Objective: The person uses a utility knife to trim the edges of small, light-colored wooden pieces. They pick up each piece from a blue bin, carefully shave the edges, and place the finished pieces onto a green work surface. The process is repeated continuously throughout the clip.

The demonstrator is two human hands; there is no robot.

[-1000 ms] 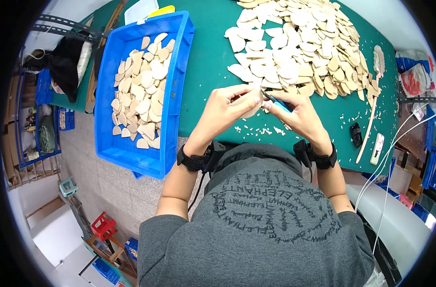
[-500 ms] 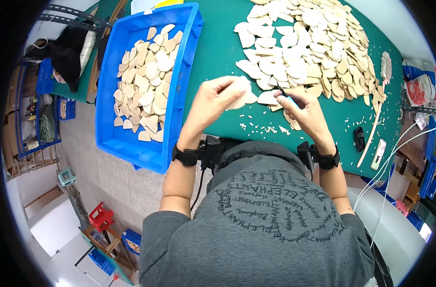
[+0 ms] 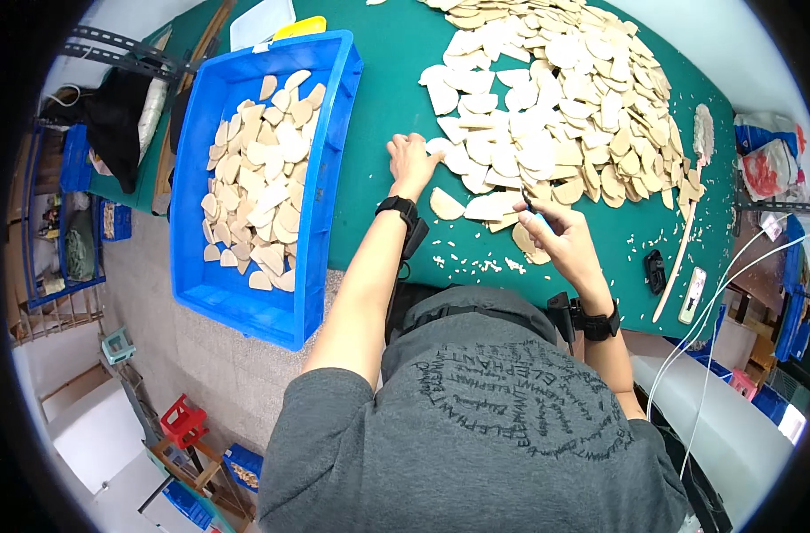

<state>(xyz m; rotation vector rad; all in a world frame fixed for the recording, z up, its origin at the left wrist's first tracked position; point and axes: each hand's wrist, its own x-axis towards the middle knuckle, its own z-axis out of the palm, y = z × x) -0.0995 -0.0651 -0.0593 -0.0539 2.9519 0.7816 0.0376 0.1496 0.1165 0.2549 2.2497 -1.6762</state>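
now | left hand (image 3: 411, 162) fingers spread on wooden pieces (image 3: 547, 107) | right hand (image 3: 551, 233) pinching tool

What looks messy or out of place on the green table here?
Small pale chips lie scattered on the green table near its front edge, between the left hand and right hand. Otherwise nothing stands out.

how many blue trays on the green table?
1. The blue tray sits at the table's left edge, overhanging the floor, part-filled with pale wooden pieces. The left hand reaches just right of it. Smaller blue bins sit off the table; others may be hidden.
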